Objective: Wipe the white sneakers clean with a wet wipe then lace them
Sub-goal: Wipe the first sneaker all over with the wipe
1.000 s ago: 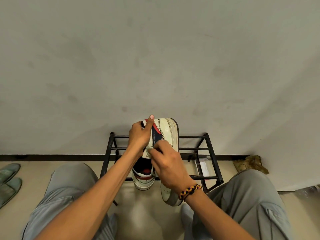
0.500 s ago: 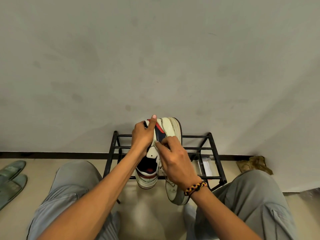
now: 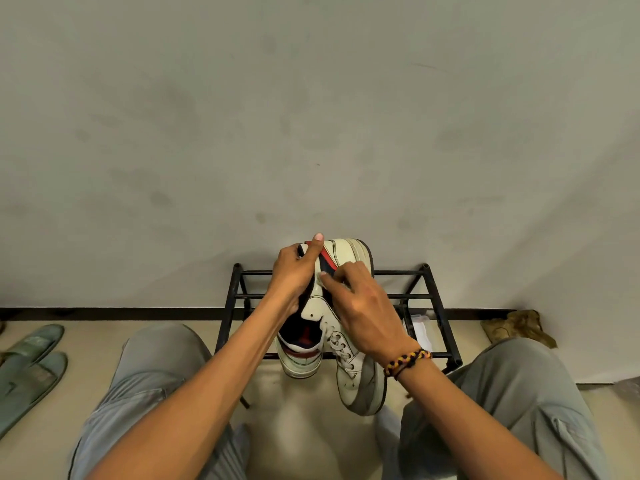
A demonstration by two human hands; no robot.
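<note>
My left hand point(image 3: 293, 276) grips a white sneaker point(image 3: 349, 252) with red and navy stripes, holding it up in front of the wall with its opening facing me. My right hand point(image 3: 363, 310) presses curled fingers against that shoe's side by the stripes. A small pale wad, apparently the wet wipe point(image 3: 323, 276), shows at the fingertips. A second white sneaker point(image 3: 360, 386) with laces threaded through its eyelets lies just below my right wrist, sole edge to the right. What it rests on is hidden.
A low black metal shoe rack point(image 3: 433, 292) stands against the wall behind the shoes, with a white packet point(image 3: 420, 329) on its lower shelf. Green slippers point(image 3: 31, 362) lie on the floor at left, a brown cloth point(image 3: 519, 327) at right. My knees flank the shoes.
My right hand has slid up the held sneaker's side, from the collar toward the stripes. The left hand keeps the same grip.
</note>
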